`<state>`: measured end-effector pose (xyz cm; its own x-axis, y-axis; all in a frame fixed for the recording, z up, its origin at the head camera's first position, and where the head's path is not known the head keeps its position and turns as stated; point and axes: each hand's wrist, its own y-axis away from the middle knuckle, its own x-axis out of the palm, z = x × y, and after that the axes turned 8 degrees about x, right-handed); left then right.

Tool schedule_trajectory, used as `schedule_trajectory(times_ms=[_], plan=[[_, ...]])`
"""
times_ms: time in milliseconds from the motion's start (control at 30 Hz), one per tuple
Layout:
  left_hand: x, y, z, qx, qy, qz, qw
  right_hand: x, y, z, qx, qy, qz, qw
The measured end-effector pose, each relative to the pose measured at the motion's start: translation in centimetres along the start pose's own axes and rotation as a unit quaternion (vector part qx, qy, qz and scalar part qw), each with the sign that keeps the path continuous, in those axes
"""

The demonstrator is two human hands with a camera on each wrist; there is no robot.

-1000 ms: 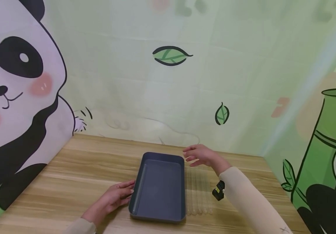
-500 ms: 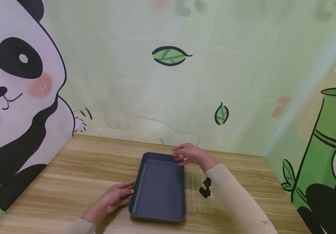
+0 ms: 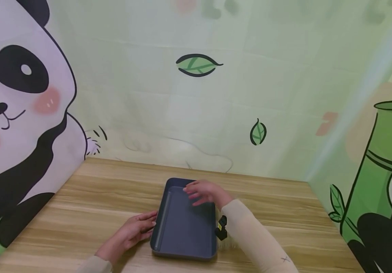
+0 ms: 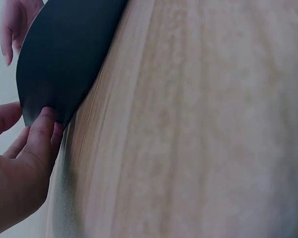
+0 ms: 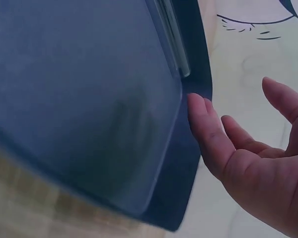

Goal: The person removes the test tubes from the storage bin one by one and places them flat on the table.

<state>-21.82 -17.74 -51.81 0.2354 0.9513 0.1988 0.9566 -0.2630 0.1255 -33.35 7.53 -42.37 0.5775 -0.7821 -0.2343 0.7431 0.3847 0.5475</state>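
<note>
A dark blue rectangular tray [image 3: 189,227] sits on the wooden table. Along its left inner wall lies a clear tube [image 5: 175,39], plainest in the right wrist view. My left hand [image 3: 132,232] is at the tray's left side, its fingertips [image 4: 45,113] touching the outer wall. Above the far right part of the tray hovers my right hand [image 3: 204,192], fingers loosely bent and holding nothing. Several clear tubes [image 3: 229,243] lie on the table just right of the tray, mostly hidden by the right forearm.
Wood-grain table top [image 3: 110,189] surrounds the tray. A printed cloth wall [image 3: 141,98] with a panda and leaves rises behind the table's far edge. A black and yellow device [image 3: 221,228] is worn on the right wrist.
My right hand has moved left, from beside the tray's far right corner to over the tray, and slightly nearer. The left hand and the tray have stayed in place.
</note>
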Motion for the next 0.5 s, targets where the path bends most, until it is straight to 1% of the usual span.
schedule_trajectory(times_ms=[167, 300, 500], plan=[[0.0, -0.1, 0.1, -0.001, 0.0, -0.001, 1.0, 0.9, -1.1, -0.9, 0.005, -0.059, 0.001, 0.9982], [0.1, 0.0, 0.1, -0.003, 0.004, -0.002, 1.0, 1.6, -1.8, -1.7, 0.021, -0.1, 0.01, 0.9947], [0.1, 0.0, 0.1, -0.005, 0.007, -0.007, 0.9999, 2.8, -2.4, -2.4, 0.041, -0.111, 0.036, 0.9924]])
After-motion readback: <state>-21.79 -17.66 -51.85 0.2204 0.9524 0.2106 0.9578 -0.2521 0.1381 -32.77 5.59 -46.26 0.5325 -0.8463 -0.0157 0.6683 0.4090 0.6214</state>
